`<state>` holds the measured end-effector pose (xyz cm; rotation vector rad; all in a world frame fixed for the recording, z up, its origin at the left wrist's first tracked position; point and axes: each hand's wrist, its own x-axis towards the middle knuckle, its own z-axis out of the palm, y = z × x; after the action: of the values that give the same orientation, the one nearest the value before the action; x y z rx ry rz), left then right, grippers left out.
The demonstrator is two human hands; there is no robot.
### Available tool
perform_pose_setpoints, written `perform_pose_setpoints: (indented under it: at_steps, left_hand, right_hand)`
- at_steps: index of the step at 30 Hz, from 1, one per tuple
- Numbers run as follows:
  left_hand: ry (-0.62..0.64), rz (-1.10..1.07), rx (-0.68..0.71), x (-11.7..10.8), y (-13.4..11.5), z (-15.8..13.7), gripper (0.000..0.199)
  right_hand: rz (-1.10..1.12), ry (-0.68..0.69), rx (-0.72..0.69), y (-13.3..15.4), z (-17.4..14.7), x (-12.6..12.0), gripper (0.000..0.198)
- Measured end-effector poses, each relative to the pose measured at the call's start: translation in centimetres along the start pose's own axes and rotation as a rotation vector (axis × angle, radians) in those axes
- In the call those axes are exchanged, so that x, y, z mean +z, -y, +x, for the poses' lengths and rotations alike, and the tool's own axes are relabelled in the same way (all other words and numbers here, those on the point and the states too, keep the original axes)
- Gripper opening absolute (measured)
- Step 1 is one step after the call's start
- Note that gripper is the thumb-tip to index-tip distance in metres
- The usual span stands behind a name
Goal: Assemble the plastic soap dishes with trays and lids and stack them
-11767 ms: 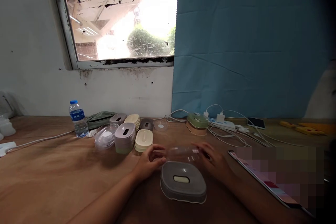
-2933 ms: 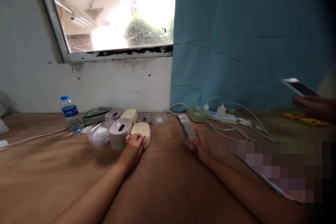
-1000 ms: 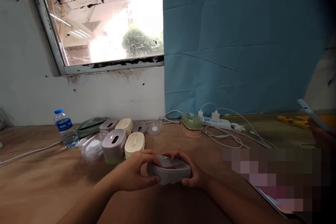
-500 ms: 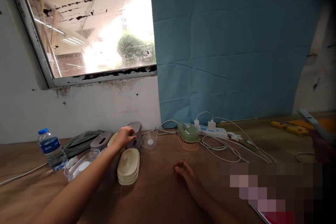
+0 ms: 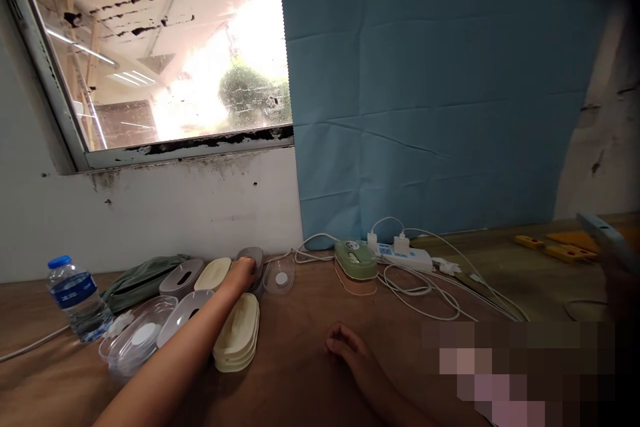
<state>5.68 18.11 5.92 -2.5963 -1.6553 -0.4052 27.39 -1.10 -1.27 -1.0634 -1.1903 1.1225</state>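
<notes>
Grey plastic covers [image 5: 259, 259] sit at the far middle of the brown table [image 5: 295, 373] in the head view, and the left hand [image 5: 244, 271] is on them from the near side. Its fingertips are hidden, so I cannot tell whether they pinch the covers or only rest there. Near the wrist lies a stack of cream lids [image 5: 240, 327]; left of the forearm are a lilac cover [image 5: 181, 318] and clear trays [image 5: 125, 350]. Just right of the grey covers is a clear dish [image 5: 274, 280]. The right hand [image 5: 346, 345] is well apart, nearer and to the right, fingers loosely curled with a gap to the thumb. Farther off is a green box [image 5: 356, 260].
</notes>
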Motion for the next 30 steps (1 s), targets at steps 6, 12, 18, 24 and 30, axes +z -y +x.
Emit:
perform_pose_setpoints:
  at_steps: [6,12,18,24,30]
  left_hand:
    - [0.045,0.009,-0.019,0.6,0.3,-0.5,0.007]
    - [0.082,-0.003,-0.02,0.6,0.2,-1.1,0.008]
    - [0.105,-0.027,-0.026,0.5,0.3,-1.2,0.015]
    - [0.123,-0.059,-0.029,0.1,0.3,-1.5,0.017]
    - [0.022,-0.147,0.109,-2.8,-3.7,-5.4,0.029]
  right_hand:
    - [-0.026,0.015,-0.001,0.3,-0.1,0.0,0.014]
    - [-0.015,0.028,0.003,0.3,0.0,0.0,0.012]
    - [-0.015,0.024,0.015,0.2,0.0,-0.1,0.012]
    - [-0.034,0.034,0.012,0.1,0.0,0.0,0.013]
    - [-0.292,0.003,-0.293,0.5,0.0,-1.0,0.007]
